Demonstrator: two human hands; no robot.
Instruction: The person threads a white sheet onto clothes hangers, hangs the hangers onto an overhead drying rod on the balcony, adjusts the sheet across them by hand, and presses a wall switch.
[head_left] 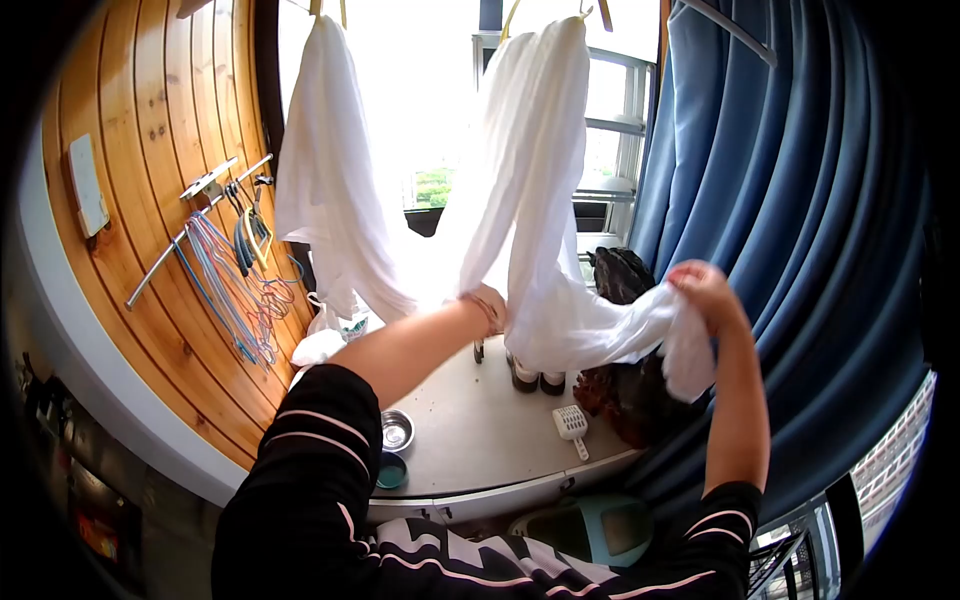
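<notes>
A long white cloth [545, 130] hangs in folds from a yellow hanger in front of the window. My right hand [703, 290] is closed on one edge of this cloth and holds it out to the right, with a loose end dangling below the fingers. Against the cloth's lower left part is my left hand [487, 305]; its fingers are hidden in the bright folds, so its grip cannot be made out. Another white cloth [335, 160] hangs from a second hanger to the left.
Blue curtains [800, 210] hang at the right. Hangers [250, 235] sit on a rail on the wooden wall. Below, the ledge [470, 430] bears a metal bowl [397, 430], a teal bowl [390, 470], a white slotted scoop [571, 425], shoes [522, 375] and a dark bundle [640, 390].
</notes>
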